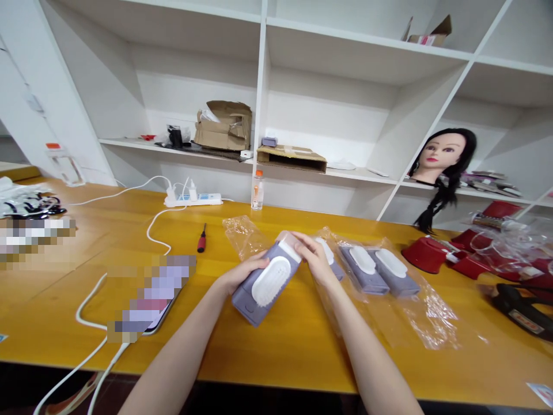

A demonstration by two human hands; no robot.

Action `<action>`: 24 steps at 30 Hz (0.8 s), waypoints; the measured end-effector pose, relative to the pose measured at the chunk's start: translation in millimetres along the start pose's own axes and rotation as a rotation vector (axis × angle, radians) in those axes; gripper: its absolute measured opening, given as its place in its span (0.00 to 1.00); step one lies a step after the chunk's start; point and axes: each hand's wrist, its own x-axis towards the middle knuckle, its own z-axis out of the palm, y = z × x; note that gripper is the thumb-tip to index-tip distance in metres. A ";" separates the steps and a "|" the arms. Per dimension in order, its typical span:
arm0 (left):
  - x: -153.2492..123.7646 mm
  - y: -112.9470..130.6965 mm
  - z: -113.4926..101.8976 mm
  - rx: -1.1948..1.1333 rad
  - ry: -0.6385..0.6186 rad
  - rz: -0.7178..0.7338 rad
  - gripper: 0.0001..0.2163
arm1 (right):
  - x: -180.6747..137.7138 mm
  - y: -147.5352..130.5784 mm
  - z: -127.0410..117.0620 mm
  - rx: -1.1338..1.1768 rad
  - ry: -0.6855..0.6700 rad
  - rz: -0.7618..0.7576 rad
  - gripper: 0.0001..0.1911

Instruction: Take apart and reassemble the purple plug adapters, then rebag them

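I hold a purple box-shaped device (259, 291) with a white oval pad on its face, tilted above the yellow table (302, 340). My left hand (239, 275) grips its left side, fingers wrapped round it. My right hand (313, 256) pinches its far top end. Just right of my hands lie more of the same purple devices (372, 266) in clear plastic bags (425, 314). An empty clear bag (242, 233) lies behind my left hand.
A red-handled screwdriver (201, 238), a power strip (193, 200) with white cables, a small bottle (257, 191) and a phone (151, 300) lie on the table. Red items (427, 252) and a black tool (518, 308) sit at right. White shelves behind hold cardboard boxes (224, 125) and a mannequin head (443, 155).
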 end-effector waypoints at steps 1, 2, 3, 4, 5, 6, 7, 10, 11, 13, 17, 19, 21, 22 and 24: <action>-0.1 -0.5 -0.8 0.028 -0.010 -0.004 0.26 | -2.0 -1.6 1.3 -0.002 -0.043 -0.026 0.17; -0.3 -0.7 -2.0 0.049 -0.010 -0.008 0.26 | -3.6 -3.1 2.5 0.001 -0.084 -0.045 0.17; -0.4 -0.7 -3.3 0.065 -0.005 -0.009 0.26 | -4.9 -4.5 3.3 0.008 -0.120 -0.059 0.17; -0.5 -0.5 -4.6 0.074 0.001 -0.007 0.25 | -5.8 -5.9 3.6 0.016 -0.149 -0.072 0.17; -0.6 -0.4 -5.8 0.076 0.004 -0.001 0.25 | -6.4 -7.4 3.4 0.021 -0.169 -0.086 0.18; -0.6 -0.4 -6.8 0.077 0.004 0.011 0.25 | -6.7 -8.9 2.8 0.019 -0.179 -0.099 0.18; -0.4 -0.5 -7.5 0.078 0.002 0.028 0.25 | -6.9 -10.3 1.9 0.008 -0.180 -0.111 0.18; 0.5 -1.2 -7.9 0.069 0.010 0.074 0.24 | -6.7 -13.8 -0.9 -0.045 -0.148 -0.117 0.19; 0.8 -1.4 -7.5 0.065 0.017 0.079 0.25 | -6.6 -14.6 -1.8 -0.055 -0.142 -0.105 0.20; 1.2 -1.8 -6.0 0.059 0.020 0.077 0.25 | -6.6 -16.0 -3.4 -0.064 -0.150 -0.070 0.20; 0.8 -2.0 -2.3 0.078 0.011 0.064 0.26 | -6.7 -19.1 -8.4 -0.068 -0.173 -0.037 0.20; 0.6 -2.3 -1.4 0.080 0.019 0.061 0.25 | -6.6 -20.2 -12.1 -0.063 -0.134 -0.054 0.20; 0.6 -3.0 -1.6 0.075 0.021 0.068 0.25 | -6.8 -20.4 -14.8 -0.058 -0.089 -0.082 0.19; 0.7 -3.3 -2.1 0.072 0.018 0.072 0.24 | -7.2 -20.2 -15.2 -0.053 -0.082 -0.089 0.20; 0.9 -3.8 -3.7 0.061 0.017 0.082 0.25 | -8.4 -19.2 -13.1 -0.039 -0.097 -0.082 0.21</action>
